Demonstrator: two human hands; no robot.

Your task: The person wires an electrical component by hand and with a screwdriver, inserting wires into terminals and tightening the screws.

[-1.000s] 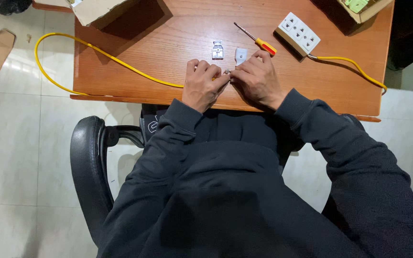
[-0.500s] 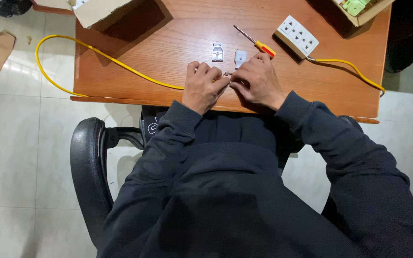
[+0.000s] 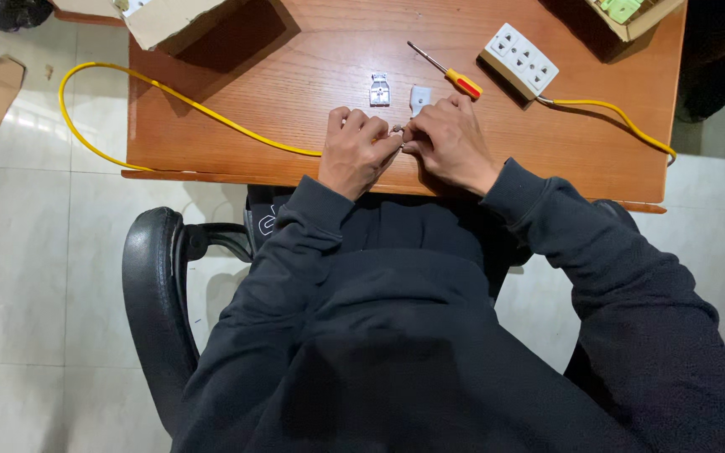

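Both hands meet at the near edge of the wooden desk (image 3: 547, 151), fingertips pinched together over something too small to make out. From the head view, the left hand (image 3: 356, 151) is curled closed on the end of a yellow cable (image 3: 211, 113), which runs away from the grip to the left, across the desk, and loops off its left edge toward the floor. The right hand (image 3: 451, 143) presses in from the other side, its fingertips touching those of the left hand right at the cable's end.

Just beyond the grip lie two small white plug parts, one a flat piece with metal pins (image 3: 379, 89), the other a cover piece (image 3: 419, 97) just above the right hand's knuckles. Past the right hand lies a screwdriver (image 3: 446, 72) with an orange-and-yellow handle, and farther right a white socket strip (image 3: 522, 57) with its own yellow cord (image 3: 623, 117). An open cardboard box (image 3: 174, 17) sits far up and left of the grip.
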